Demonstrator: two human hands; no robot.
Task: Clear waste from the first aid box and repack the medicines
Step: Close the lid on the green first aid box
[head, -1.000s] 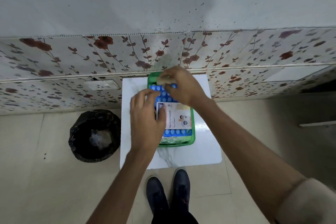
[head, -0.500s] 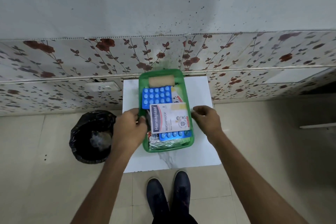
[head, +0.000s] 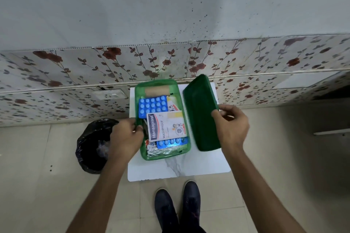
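Holding the dark green lid (head: 200,113) pinched at its right edge, the right hand (head: 230,126) had it just right of the open first aid box (head: 184,145), long axes roughly parallel, while the left hand (head: 126,138) pinched the box's left rim, so closing looked like a short leftward move.

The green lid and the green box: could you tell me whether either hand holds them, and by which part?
The right hand holds the green lid by its right long edge; the left hand grips the green box at its left wall.
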